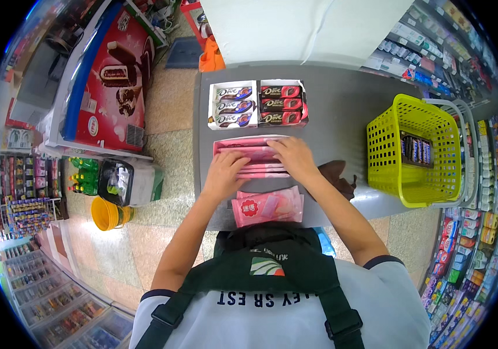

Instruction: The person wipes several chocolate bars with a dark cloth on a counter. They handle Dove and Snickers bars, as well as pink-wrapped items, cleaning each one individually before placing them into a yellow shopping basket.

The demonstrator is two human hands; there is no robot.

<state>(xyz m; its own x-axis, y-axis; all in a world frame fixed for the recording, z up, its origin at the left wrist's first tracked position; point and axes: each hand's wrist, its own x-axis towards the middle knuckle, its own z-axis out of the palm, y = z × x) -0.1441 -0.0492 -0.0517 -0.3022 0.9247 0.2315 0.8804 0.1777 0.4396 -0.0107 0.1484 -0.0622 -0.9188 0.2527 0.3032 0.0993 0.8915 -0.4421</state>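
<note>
A shallow pink box (pixel 215 149) on the grey table holds several pink packets (pixel 255 152) standing on edge. My left hand (pixel 227 172) lies over the box's left side, fingertips among the packets. Over the right side, my right hand (pixel 294 159) reaches its fingers onto the packets near the far rim. Whether either hand pinches a packet is hidden. Nearer my body, more flat pink wrapped packets (pixel 268 207) lie overlapping on the table. Beyond the pink box, a white box of Dove bars (pixel 232 105) sits beside a box of dark red-marked Dove bars (pixel 281 104).
A yellow-green shopping basket (pixel 382 152) on the table's right holds a dark box of wrapped bars (pixel 417 149). A dark brown crumpled item (pixel 338 176) lies by my right forearm. An ice-cream freezer (pixel 113 87) and a yellow bucket (pixel 105 213) stand left; stocked shelves (pixel 467 253) line the right.
</note>
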